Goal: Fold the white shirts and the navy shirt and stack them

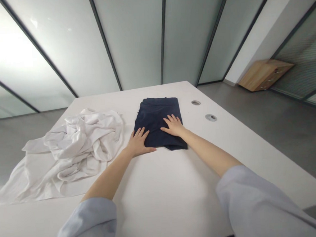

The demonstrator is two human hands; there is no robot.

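Note:
A folded navy-blue cloth (159, 113), perhaps a garment, lies flat on the white table (165, 190). My left hand (139, 143) rests at its near left corner, fingers spread, partly on the fabric and partly on the tabletop. On the right part of the cloth lies my right hand (174, 126), palm down with its fingers apart. Neither hand grips anything. The near right corner of the cloth sticks out a little below the rest. To the left is a crumpled heap of white cloth (86, 138), its folds loose and uneven.
Two round cable grommets (211, 117) are set in the tabletop to the right. Frosted glass panels (133, 37) stand beyond the far edge. On the grey floor at the far right is a wooden cabinet (263, 74). White cloth reaches the table's left side.

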